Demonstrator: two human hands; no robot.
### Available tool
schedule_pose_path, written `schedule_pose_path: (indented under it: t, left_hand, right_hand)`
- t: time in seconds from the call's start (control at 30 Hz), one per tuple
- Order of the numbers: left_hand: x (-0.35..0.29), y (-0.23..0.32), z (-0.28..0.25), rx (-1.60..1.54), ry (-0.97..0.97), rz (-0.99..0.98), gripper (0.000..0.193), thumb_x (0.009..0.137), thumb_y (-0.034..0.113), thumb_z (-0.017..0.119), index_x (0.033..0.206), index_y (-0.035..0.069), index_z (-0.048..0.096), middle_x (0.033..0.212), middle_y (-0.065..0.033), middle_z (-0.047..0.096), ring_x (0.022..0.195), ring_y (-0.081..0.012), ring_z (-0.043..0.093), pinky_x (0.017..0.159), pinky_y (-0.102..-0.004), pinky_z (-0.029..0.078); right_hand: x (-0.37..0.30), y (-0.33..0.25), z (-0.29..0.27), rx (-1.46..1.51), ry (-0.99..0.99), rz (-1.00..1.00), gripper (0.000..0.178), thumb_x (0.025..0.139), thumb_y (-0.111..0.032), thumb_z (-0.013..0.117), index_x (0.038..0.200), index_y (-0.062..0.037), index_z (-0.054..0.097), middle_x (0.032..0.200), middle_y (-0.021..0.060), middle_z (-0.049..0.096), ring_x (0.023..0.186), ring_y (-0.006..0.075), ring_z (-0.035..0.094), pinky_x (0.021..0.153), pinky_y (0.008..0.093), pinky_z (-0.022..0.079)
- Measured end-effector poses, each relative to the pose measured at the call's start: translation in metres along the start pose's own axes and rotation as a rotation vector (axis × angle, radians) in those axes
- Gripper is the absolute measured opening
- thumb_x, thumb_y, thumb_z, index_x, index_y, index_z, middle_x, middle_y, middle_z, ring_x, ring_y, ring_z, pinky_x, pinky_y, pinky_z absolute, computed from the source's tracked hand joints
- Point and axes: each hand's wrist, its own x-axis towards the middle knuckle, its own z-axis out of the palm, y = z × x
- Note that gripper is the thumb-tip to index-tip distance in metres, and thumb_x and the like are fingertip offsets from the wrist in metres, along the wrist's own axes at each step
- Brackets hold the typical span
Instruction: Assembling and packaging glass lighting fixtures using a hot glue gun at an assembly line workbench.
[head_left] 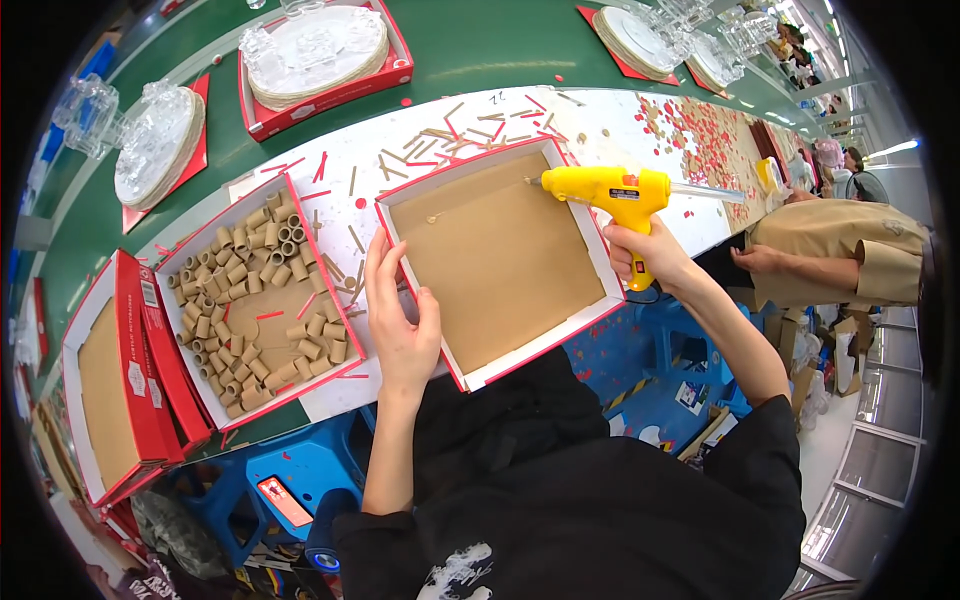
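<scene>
A shallow box with a brown cardboard inside, white walls and red edges lies tilted in front of me. My left hand grips its left wall, thumb at the inner side and fingers along the outside. In my right hand is a yellow hot glue gun, its nozzle pointing left over the box's far inside edge. A clear glue stick sticks out of the gun's back. A small glue blob sits on the cardboard at the upper left. Whether the nozzle touches the cardboard I cannot tell.
To the left, a box holds many short cardboard tubes; red boxes lean beside it. Paper strips and red bits litter the white table. Stacked round discs stand behind. A co-worker's arm is at right.
</scene>
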Motion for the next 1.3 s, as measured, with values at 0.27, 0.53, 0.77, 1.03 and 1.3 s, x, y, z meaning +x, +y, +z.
schedule_pose_path:
  t: [0.27, 0.53, 0.77, 1.03, 1.3]
  left_hand:
    - [-0.001, 0.001, 0.001, 0.010, 0.000, 0.006, 0.047, 0.079, -0.002, 0.050, 0.126, -0.001, 0.047, 0.143, -0.0219, 0.037, 0.133, -0.0354, 0.037, 0.107, -0.0418, 0.034]
    - [-0.002, -0.002, 0.000, 0.040, 0.008, 0.014, 0.047, 0.080, -0.001, 0.049, 0.126, -0.002, 0.047, 0.142, -0.0217, 0.038, 0.131, -0.0346, 0.040, 0.104, -0.0407, 0.036]
    - [-0.001, -0.002, 0.003, 0.006, -0.001, 0.003, 0.047, 0.081, 0.000, 0.050, 0.127, -0.001, 0.047, 0.143, -0.0213, 0.038, 0.131, -0.0335, 0.041, 0.102, -0.0394, 0.039]
    - [-0.003, -0.006, 0.004, 0.028, -0.018, 0.011, 0.050, 0.081, -0.003, 0.048, 0.131, 0.000, 0.045, 0.147, -0.0164, 0.033, 0.129, -0.0276, 0.044, 0.102, -0.0382, 0.041]
    - [-0.002, -0.008, 0.003, 0.024, -0.031, 0.019, 0.050, 0.081, -0.003, 0.048, 0.131, -0.001, 0.043, 0.148, -0.0164, 0.031, 0.131, -0.0285, 0.042, 0.105, -0.0403, 0.039]
  right_hand:
    - [-0.001, 0.001, 0.000, -0.008, 0.011, 0.004, 0.016, 0.090, -0.017, 0.059, 0.087, -0.0072, 0.048, 0.057, -0.0005, 0.044, 0.047, 0.0099, 0.046, 0.046, 0.0250, 0.040]
    - [-0.026, -0.013, 0.018, 0.169, -0.035, -0.067, 0.022, 0.090, -0.022, 0.062, 0.100, -0.0038, 0.053, 0.082, 0.0091, 0.064, 0.085, 0.0203, 0.066, 0.080, 0.0306, 0.055]
    - [-0.045, 0.012, 0.028, 0.105, -0.248, 0.104, 0.015, 0.092, -0.019, 0.059, 0.089, -0.0046, 0.053, 0.074, 0.0056, 0.059, 0.072, 0.0146, 0.062, 0.068, 0.0278, 0.055]
    - [-0.042, 0.018, 0.028, 0.072, -0.185, 0.172, 0.020, 0.093, -0.023, 0.060, 0.088, -0.0064, 0.049, 0.061, 0.0015, 0.050, 0.053, 0.0103, 0.054, 0.048, 0.0251, 0.049]
    - [-0.043, 0.017, 0.027, 0.055, -0.169, 0.178, 0.017, 0.092, -0.019, 0.060, 0.087, -0.0069, 0.049, 0.058, 0.0010, 0.046, 0.049, 0.0108, 0.050, 0.045, 0.0247, 0.046]
